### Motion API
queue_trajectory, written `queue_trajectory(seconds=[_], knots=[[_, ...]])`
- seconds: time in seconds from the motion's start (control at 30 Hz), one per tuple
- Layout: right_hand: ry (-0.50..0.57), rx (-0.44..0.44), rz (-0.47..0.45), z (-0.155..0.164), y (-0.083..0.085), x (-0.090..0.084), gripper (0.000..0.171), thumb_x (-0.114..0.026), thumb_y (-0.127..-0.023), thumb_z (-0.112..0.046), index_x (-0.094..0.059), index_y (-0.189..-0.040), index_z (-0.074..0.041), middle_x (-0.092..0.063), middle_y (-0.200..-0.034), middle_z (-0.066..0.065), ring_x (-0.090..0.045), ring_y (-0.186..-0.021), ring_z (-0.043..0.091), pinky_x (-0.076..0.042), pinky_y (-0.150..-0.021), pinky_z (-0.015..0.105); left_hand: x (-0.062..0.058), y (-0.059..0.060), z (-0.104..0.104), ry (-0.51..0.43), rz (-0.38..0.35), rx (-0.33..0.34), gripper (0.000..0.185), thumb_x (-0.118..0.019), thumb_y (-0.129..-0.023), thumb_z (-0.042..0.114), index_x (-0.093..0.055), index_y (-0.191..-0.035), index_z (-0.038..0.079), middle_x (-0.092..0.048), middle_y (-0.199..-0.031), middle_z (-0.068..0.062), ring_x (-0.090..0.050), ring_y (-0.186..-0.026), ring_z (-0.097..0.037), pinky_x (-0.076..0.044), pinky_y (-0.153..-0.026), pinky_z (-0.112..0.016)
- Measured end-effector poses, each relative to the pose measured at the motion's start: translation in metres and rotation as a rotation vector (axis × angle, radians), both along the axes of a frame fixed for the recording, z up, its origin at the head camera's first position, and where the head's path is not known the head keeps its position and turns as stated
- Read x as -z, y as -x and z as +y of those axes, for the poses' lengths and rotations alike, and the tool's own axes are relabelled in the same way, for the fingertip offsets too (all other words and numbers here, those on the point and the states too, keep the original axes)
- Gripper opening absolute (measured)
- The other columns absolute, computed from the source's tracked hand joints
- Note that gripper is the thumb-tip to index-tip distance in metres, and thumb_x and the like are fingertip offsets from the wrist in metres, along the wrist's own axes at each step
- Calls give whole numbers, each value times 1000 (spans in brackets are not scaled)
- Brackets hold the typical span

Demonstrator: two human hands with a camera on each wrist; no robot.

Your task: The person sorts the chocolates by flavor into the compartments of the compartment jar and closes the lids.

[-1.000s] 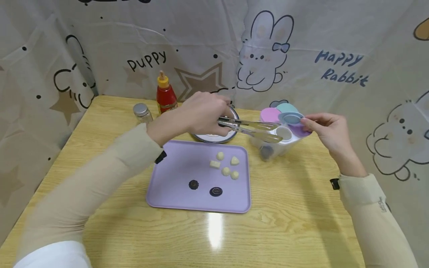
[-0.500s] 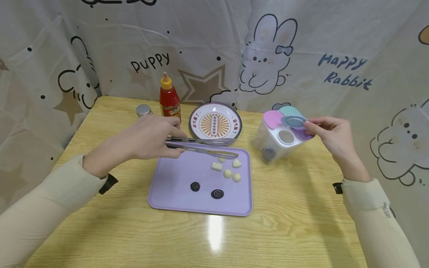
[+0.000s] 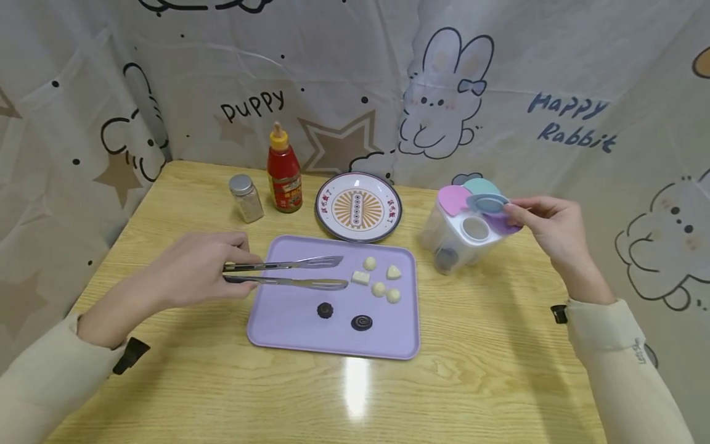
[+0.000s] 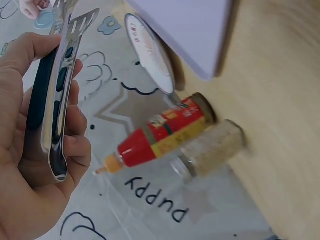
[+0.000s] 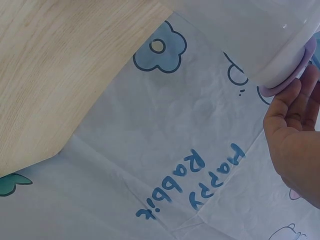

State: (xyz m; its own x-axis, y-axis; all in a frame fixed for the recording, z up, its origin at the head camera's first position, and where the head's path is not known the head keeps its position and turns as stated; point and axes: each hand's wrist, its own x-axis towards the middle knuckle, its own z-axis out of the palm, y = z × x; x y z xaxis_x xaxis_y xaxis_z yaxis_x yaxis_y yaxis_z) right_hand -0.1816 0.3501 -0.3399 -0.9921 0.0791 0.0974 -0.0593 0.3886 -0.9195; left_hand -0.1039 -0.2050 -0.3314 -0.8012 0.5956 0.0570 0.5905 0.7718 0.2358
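Head view: the left hand [image 3: 202, 274] lay low over the wooden table [image 3: 183, 376], just left of the lilac tray [image 3: 288, 330], its fingers curled round the handles of a pair of metal tongs [image 3: 288, 273]. The tongs pointed to the right over the tray, their two slotted blades parted and empty, the lower tip just beside a pale cube-shaped sweet [image 3: 359, 278]. In the left wrist view the thumb and fingers wrapped the dark-inlaid handles, with the blades reaching away from the palm.

The right hand [image 3: 546, 225] was raised at the far right of the table, forearm sloping down toward the viewer. Its fingertips pinched one of the flip lids [image 3: 487, 202] of a clear storage container [image 3: 460, 231], which stood tilted on the table to the right of the tray. The container carried pink, teal, blue and purple lids, and one round opening [image 3: 475, 228] stood uncovered; a dark sweet [image 3: 444, 254] showed through its clear wall.

On the tray lay five pale sweets in a loose cluster at the upper right and two dark sweets [image 3: 342, 316] nearer the front edge. Behind the tray stood a patterned plate [image 3: 358, 207] holding nothing, a red sauce bottle [image 3: 285, 172] and a small glass shaker [image 3: 246, 198] with pale contents.
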Motion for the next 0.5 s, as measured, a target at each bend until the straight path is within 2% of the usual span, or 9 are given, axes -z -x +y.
queue_trajectory(seconds=[0.27, 0.5], knots=[[-50, -3, 0, -1, 1, -1, 8, -78, -95, -15, -85, -99, -18, -78, -83, -20, -71, -72, 1, -57, -71, 16, 18, -17, -14, 17, -44, -24, 29, -88, -79, 35, -85, -106, 26, -58, -88, 15, -41, -65, 0, -34, -54, -21], [-69, 4, -2, 0, 1, -2, 8, -78, -95, -15, -85, -100, -17, -77, -83, -20, -71, -72, 1, -57, -70, 16, 42, -21, -10, 20, -45, 0, 34, -90, -78, 37, -85, -108, 21, -54, -82, 11, -38, -65, 1, -33, -54, -19]])
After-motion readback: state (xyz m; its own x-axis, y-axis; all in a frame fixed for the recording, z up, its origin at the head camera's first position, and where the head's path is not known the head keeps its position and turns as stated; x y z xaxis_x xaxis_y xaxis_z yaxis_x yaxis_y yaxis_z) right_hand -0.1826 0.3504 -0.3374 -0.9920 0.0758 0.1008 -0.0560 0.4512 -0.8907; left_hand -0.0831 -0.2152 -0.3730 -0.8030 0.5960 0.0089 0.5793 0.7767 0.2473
